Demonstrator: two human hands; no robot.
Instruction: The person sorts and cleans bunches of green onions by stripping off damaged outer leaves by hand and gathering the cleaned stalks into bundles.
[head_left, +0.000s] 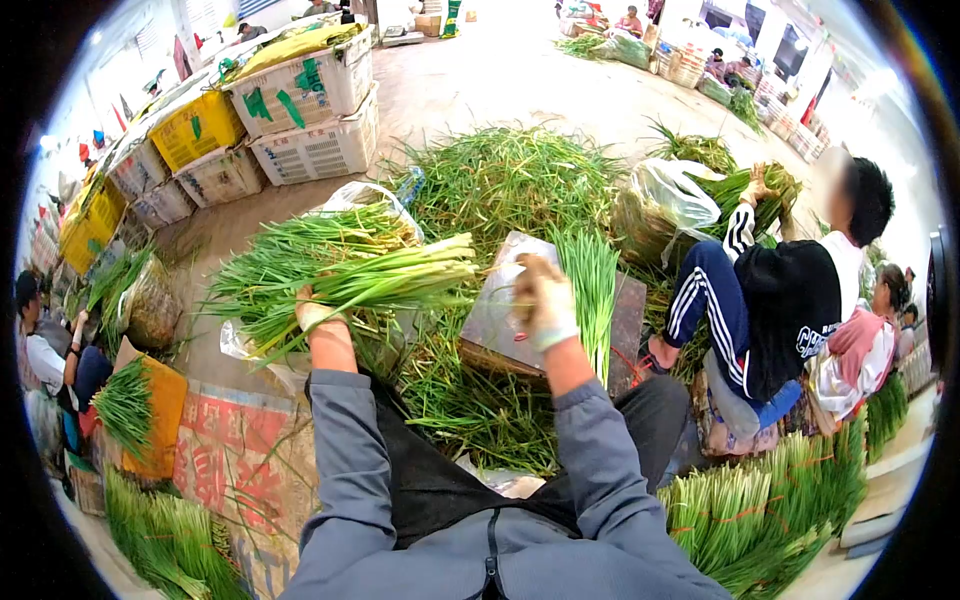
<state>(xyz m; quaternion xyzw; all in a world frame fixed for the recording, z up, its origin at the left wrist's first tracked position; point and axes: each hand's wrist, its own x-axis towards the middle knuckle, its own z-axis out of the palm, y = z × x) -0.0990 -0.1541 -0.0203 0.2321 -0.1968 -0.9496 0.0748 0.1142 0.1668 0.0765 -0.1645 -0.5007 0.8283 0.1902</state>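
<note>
A loose bunch of garlic chives (400, 275) lies across my left hand (314, 312), which is closed round it from below. The pale stem ends point right and the green leaves spread left. Over a low board (500, 315) is my right hand (545, 298), in what looks like a worn glove. Motion smears its fingers, so I cannot make out whether they hold anything. Just to its right, a neat row of trimmed chives (590, 295) rests on the board. Loose leaves (480, 410) cover the floor between my knees.
A big heap of chives (515, 185) rises beyond the board. To the right sits a co-worker (800, 300) handling chives beside a plastic bag (680, 195). Stacked crates (305, 90) stand at the back left. Tied bundles (770, 500) line the lower right, with more bundles (165, 535) at lower left.
</note>
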